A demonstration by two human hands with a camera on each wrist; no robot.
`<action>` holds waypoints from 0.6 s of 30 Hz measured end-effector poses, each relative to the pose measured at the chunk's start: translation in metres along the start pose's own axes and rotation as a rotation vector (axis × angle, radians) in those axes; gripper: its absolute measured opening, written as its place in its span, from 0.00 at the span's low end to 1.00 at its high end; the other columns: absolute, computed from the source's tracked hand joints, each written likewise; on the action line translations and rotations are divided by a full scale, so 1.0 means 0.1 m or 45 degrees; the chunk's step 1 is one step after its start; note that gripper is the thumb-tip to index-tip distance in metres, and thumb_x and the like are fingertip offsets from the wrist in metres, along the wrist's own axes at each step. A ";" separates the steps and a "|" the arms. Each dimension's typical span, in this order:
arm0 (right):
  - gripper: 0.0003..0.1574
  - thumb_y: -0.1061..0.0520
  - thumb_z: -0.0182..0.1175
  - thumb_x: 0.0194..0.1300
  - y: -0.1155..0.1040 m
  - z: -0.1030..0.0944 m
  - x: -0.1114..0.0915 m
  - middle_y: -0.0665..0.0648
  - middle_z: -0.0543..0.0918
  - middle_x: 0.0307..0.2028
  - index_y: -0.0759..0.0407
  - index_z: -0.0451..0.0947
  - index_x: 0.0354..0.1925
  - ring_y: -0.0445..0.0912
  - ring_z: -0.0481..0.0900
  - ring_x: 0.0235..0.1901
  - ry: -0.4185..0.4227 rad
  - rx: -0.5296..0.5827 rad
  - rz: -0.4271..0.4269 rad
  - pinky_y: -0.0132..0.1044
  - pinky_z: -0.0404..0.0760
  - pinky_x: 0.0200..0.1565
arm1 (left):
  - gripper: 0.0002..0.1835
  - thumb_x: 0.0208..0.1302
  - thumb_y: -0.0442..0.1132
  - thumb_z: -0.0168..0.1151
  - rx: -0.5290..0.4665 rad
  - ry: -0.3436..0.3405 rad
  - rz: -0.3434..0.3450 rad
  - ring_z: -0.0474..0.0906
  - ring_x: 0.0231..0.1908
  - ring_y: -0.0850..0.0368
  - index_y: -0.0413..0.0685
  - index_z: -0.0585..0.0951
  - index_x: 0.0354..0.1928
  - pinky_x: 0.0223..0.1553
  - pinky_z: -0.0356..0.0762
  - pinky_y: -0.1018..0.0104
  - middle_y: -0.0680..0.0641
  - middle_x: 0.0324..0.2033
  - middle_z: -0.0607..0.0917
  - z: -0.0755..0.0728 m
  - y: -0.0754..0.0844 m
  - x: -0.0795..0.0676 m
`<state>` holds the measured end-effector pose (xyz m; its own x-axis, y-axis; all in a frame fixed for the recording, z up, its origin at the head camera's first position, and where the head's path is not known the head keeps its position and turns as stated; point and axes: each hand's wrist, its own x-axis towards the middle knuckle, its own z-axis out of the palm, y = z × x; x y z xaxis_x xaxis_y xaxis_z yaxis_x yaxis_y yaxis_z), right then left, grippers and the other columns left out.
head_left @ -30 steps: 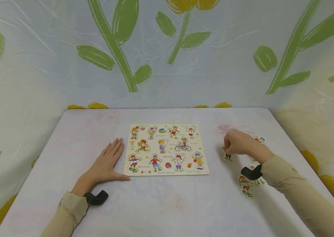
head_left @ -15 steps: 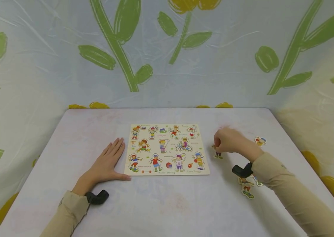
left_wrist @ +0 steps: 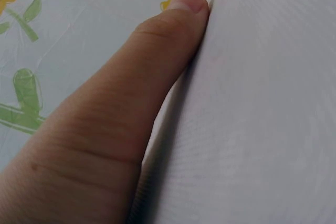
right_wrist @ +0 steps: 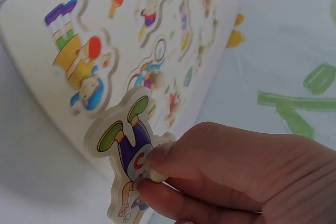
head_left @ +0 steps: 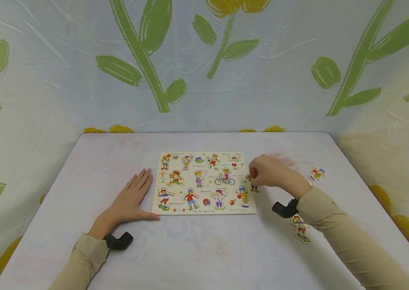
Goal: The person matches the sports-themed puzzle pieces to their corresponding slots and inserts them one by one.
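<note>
A pale wooden puzzle board (head_left: 188, 179) printed with sports figures lies flat on the table. My left hand (head_left: 129, 199) rests palm down at its left side, fingers straight, with the thumb (left_wrist: 152, 51) against the lower left corner. Between thumb and finger of my right hand (head_left: 272, 174) a wooden puzzle piece (right_wrist: 137, 145) is pinched by its small knob. The piece shows a figure in purple trousers and green shoes with a red letter C. It is held tilted at the board's right edge; my fingers cover part of it.
To the right lie loose puzzle pieces: a blue-capped figure (head_left: 317, 173) and a skateboarder (head_left: 301, 229), partly near my right sleeve (head_left: 335, 217). The sleeve may hide others. A flower-patterned sheet (head_left: 262, 92) hangs behind the table (head_left: 211, 249).
My right hand has moved left with the puzzle piece, from the loose pieces to the board's right edge. My left hand has stayed in place.
</note>
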<state>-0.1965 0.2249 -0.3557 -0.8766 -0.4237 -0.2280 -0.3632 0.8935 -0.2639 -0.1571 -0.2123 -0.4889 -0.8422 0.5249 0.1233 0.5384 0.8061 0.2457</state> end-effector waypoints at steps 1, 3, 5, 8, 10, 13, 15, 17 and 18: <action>0.05 0.59 0.72 0.54 -0.03 0.00 0.01 0.50 0.80 0.26 0.56 0.83 0.28 0.47 0.74 0.29 0.001 0.009 -0.004 0.38 0.78 0.33 | 0.76 0.38 0.85 0.59 -0.001 -0.002 -0.002 0.37 0.77 0.44 0.36 0.49 0.77 0.76 0.37 0.50 0.40 0.78 0.45 0.00 0.00 0.00; 0.05 0.59 0.71 0.54 -0.07 0.01 0.03 0.51 0.80 0.26 0.56 0.83 0.27 0.47 0.74 0.30 0.004 0.020 -0.018 0.38 0.78 0.33 | 0.76 0.38 0.86 0.58 -0.002 -0.007 -0.006 0.37 0.77 0.44 0.36 0.49 0.77 0.76 0.37 0.50 0.40 0.78 0.45 -0.01 0.00 0.00; 0.05 0.60 0.71 0.54 -0.11 0.02 0.04 0.51 0.80 0.26 0.56 0.83 0.27 0.47 0.74 0.30 0.003 0.030 -0.031 0.38 0.78 0.34 | 0.76 0.38 0.86 0.58 -0.002 -0.011 -0.006 0.37 0.77 0.44 0.36 0.49 0.77 0.76 0.37 0.50 0.40 0.78 0.45 -0.01 -0.01 0.00; 0.06 0.60 0.71 0.53 -0.17 0.04 0.06 0.50 0.80 0.26 0.56 0.82 0.27 0.46 0.74 0.30 0.006 0.024 -0.056 0.38 0.78 0.34 | 0.76 0.39 0.86 0.57 0.005 -0.019 -0.002 0.37 0.77 0.44 0.36 0.48 0.77 0.76 0.36 0.51 0.39 0.78 0.44 0.00 -0.01 0.00; 0.06 0.60 0.71 0.53 -0.21 0.05 0.08 0.50 0.79 0.25 0.56 0.82 0.27 0.46 0.74 0.29 0.006 0.021 -0.076 0.38 0.78 0.33 | 0.76 0.39 0.86 0.57 0.000 -0.016 0.002 0.37 0.77 0.44 0.35 0.48 0.77 0.76 0.36 0.51 0.39 0.78 0.44 0.00 -0.01 0.00; 0.06 0.60 0.72 0.52 -0.29 0.06 0.11 0.49 0.79 0.25 0.55 0.82 0.26 0.45 0.74 0.30 0.014 0.009 -0.104 0.38 0.78 0.33 | 0.75 0.39 0.86 0.58 -0.001 -0.012 0.007 0.37 0.77 0.43 0.36 0.49 0.77 0.76 0.37 0.51 0.39 0.78 0.44 0.00 -0.01 0.00; 0.06 0.60 0.72 0.52 -0.34 0.07 0.13 0.49 0.79 0.24 0.54 0.81 0.26 0.45 0.74 0.29 0.016 -0.001 -0.128 0.38 0.78 0.33 | 0.75 0.39 0.86 0.58 -0.001 -0.010 0.009 0.37 0.77 0.43 0.35 0.49 0.77 0.76 0.37 0.50 0.39 0.78 0.45 0.00 -0.01 0.00; 0.07 0.60 0.71 0.52 -0.38 0.09 0.16 0.48 0.79 0.24 0.53 0.81 0.25 0.45 0.74 0.29 0.014 -0.006 -0.149 0.37 0.78 0.32 | 0.75 0.39 0.85 0.58 0.004 -0.011 0.008 0.37 0.77 0.43 0.35 0.49 0.77 0.76 0.37 0.51 0.39 0.78 0.45 -0.01 -0.01 0.00; 0.07 0.60 0.71 0.52 -0.41 0.11 0.17 0.48 0.79 0.24 0.53 0.81 0.25 0.44 0.74 0.28 0.012 -0.005 -0.158 0.37 0.77 0.32 | 0.75 0.39 0.85 0.58 0.005 -0.013 0.008 0.37 0.77 0.43 0.35 0.49 0.77 0.76 0.37 0.51 0.39 0.78 0.45 -0.01 0.00 0.00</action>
<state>-0.1932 0.1798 -0.3587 -0.8280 -0.5294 -0.1850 -0.4701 0.8351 -0.2856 -0.1573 -0.2130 -0.4882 -0.8383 0.5329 0.1153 0.5440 0.8038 0.2409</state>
